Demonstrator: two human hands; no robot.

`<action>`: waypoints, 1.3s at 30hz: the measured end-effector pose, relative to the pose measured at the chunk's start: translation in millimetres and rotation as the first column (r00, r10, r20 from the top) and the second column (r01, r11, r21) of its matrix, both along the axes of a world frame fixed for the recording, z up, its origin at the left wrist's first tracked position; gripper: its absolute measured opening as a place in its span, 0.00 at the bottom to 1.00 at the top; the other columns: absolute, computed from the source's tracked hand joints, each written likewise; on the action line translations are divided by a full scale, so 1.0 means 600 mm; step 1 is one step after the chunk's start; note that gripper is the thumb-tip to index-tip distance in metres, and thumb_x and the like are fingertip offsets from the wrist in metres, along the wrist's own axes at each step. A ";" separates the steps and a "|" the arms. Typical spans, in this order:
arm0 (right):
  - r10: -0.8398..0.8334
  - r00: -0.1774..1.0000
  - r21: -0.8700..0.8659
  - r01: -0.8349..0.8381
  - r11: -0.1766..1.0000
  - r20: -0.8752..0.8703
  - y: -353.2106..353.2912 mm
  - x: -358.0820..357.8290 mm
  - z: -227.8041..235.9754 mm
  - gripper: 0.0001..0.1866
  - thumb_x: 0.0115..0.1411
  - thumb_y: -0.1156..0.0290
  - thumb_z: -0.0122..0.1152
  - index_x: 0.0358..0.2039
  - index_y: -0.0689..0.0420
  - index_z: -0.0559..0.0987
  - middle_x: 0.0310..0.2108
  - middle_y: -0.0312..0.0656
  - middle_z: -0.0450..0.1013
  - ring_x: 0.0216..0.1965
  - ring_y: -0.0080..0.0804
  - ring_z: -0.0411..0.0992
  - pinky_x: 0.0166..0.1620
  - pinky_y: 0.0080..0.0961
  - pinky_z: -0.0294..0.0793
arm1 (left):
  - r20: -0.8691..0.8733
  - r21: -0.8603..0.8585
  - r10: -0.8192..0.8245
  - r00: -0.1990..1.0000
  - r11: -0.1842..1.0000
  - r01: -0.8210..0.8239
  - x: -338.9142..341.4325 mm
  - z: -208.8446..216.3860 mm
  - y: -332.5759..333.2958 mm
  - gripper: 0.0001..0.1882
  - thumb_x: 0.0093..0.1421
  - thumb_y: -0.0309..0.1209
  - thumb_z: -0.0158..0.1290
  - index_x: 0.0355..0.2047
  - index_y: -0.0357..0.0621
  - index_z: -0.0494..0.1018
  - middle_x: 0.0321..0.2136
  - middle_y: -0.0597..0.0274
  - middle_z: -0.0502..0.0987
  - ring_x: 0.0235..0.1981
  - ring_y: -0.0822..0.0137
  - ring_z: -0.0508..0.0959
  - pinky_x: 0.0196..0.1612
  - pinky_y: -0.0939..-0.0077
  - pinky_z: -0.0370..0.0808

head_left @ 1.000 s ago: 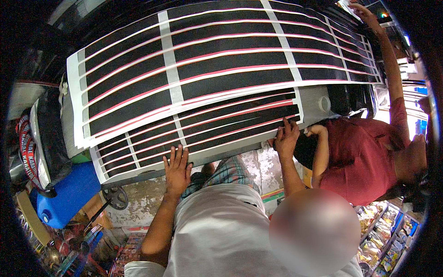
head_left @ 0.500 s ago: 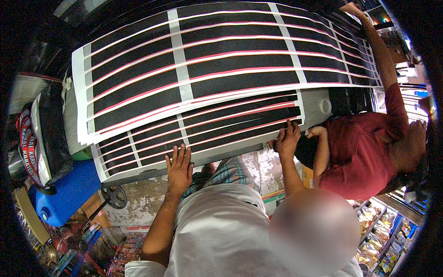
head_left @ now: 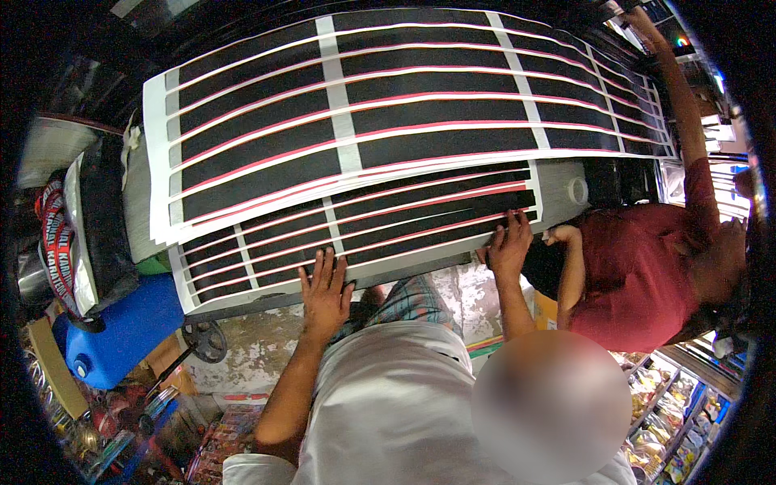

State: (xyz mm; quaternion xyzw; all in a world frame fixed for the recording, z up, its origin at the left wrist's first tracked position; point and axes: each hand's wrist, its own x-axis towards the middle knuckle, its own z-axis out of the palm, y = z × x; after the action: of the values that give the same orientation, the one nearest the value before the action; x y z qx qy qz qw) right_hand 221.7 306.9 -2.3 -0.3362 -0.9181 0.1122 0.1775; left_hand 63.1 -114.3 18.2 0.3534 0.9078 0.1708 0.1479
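Panels [head_left: 291,244] in black, parted by white and red lines, filled the lower sheet [head_left: 360,229], which lay partly beneath similar larger sheets [head_left: 428,93] on the grey bench [head_left: 556,179]. Its long axis ran left to right, the right end angled farther from you. Your left hand [head_left: 326,293] lay loose, fingers spread over its near edge; your right hand [head_left: 511,242] touched its right end, but whether it gripped could not be told.

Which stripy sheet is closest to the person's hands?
The lower striped sheet: its near edge is at the left hand and right hand. The larger striped sheets overlap its far side and lie farther away.
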 end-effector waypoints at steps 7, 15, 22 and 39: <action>-0.111 0.994 0.031 0.111 0.993 -0.004 0.037 -0.036 -0.002 0.23 0.71 0.66 0.60 0.63 0.63 0.79 0.67 0.66 0.70 0.67 0.67 0.67 0.71 0.58 0.64 | 0.012 -0.009 0.078 0.997 0.997 -0.077 -0.047 0.013 0.022 0.35 0.75 0.42 0.55 0.78 0.44 0.63 0.83 0.49 0.51 0.83 0.44 0.50 0.79 0.27 0.45; -0.103 0.993 0.002 0.103 0.995 0.054 0.048 -0.047 -0.004 0.19 0.70 0.68 0.60 0.57 0.65 0.83 0.64 0.62 0.74 0.66 0.64 0.69 0.72 0.56 0.66 | 0.076 -0.070 0.065 0.995 0.996 -0.059 -0.050 0.006 0.014 0.36 0.77 0.43 0.53 0.82 0.53 0.57 0.83 0.54 0.51 0.83 0.46 0.50 0.78 0.26 0.46; -0.128 0.991 0.013 0.128 0.992 0.043 0.046 -0.045 -0.006 0.20 0.72 0.68 0.59 0.58 0.65 0.82 0.66 0.61 0.73 0.68 0.63 0.68 0.72 0.55 0.65 | 0.098 -0.040 0.069 0.993 0.997 -0.065 -0.051 -0.002 0.009 0.37 0.77 0.42 0.53 0.82 0.57 0.56 0.84 0.55 0.50 0.84 0.47 0.50 0.78 0.25 0.46; -0.103 0.994 -0.027 0.104 0.994 0.019 0.070 -0.044 -0.013 0.24 0.68 0.70 0.59 0.62 0.64 0.80 0.65 0.64 0.74 0.66 0.65 0.70 0.71 0.54 0.67 | 0.125 -0.024 0.088 0.988 0.996 -0.086 -0.051 0.005 0.010 0.35 0.77 0.41 0.52 0.82 0.57 0.58 0.84 0.60 0.52 0.84 0.50 0.51 0.79 0.27 0.45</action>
State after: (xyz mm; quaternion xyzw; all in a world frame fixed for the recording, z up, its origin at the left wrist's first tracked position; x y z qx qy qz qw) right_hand 195.3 348.7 -10.1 -0.3866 -0.8993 0.1127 0.1706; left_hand 32.7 -108.3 21.3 0.3006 0.9128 0.1906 0.2004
